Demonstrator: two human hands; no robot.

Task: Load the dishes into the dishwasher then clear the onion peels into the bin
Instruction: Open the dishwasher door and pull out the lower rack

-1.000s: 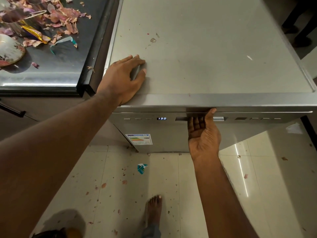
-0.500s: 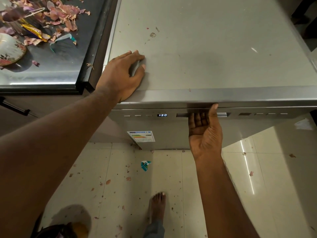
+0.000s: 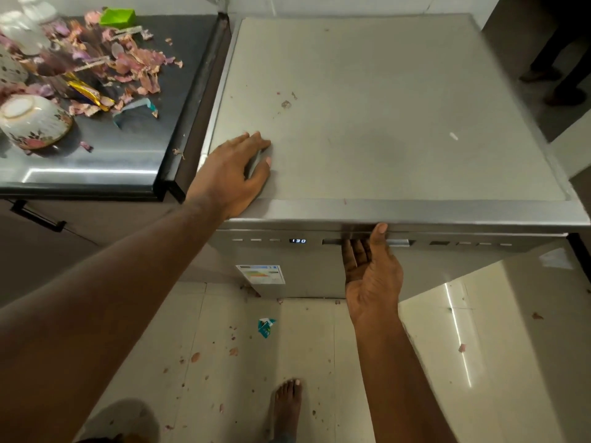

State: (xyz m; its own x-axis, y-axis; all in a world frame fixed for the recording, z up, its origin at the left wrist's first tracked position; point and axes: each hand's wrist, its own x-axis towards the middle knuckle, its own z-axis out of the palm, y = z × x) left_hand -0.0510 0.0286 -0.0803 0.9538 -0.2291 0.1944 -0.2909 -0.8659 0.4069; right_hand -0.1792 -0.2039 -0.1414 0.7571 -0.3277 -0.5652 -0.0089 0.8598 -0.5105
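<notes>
Hands on the closed dishwasher (image 3: 383, 116)
Left hand (image 3: 233, 171) flat on its top; right hand (image 3: 371, 270) fingers hooked in the door handle (image 3: 396, 242)

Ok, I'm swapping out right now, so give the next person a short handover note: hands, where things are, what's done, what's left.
Left hand rests flat on the dishwasher top at its front left corner. Right hand, palm up, has its fingers hooked into the door handle recess; the door looks shut.
Floral bowl sits upside down on the dark counter to the left, amid onion peels and a wrapper.
Done: nothing loaded.
Left: open door, load dishes, bin the peels, including those on the floor.
</notes>
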